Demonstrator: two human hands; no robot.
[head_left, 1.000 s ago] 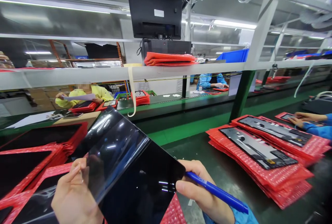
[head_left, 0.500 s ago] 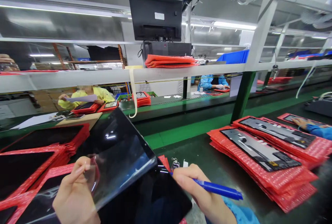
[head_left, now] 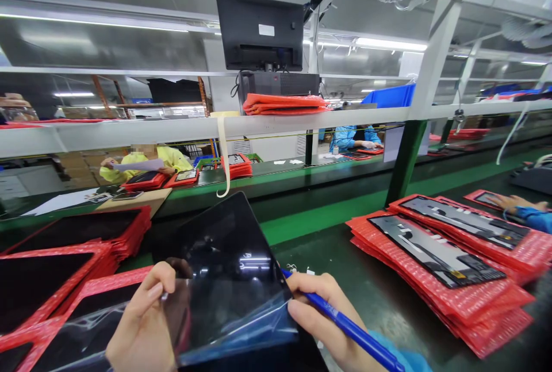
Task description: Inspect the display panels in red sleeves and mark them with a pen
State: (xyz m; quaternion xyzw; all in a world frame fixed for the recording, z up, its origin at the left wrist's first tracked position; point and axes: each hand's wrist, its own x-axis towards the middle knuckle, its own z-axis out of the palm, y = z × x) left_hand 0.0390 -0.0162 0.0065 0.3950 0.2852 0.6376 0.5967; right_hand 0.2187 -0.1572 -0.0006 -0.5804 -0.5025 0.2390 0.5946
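- Pinched: left hand (head_left: 144, 320), thumb and finger together on clear film (head_left: 259, 326).
- Right hand (head_left: 330, 309) clamps screen (head_left: 228, 240) by its right edge, blue pen (head_left: 356, 334) in same grip.
- Screen tilted above bench (head_left: 340, 251), left of red stack (head_left: 435, 274); film spans part of its face.
- Step, by my reading: film part-way; peeling or laying, cannot tell.
- Next move seems to want firm right hold, even left tension.

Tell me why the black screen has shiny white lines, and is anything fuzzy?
Head view: white glare on the black panel, probably reflecting lights like the tube light; head view: bluish shine on the clear film; head view: the ribbed duct far right looks soft.
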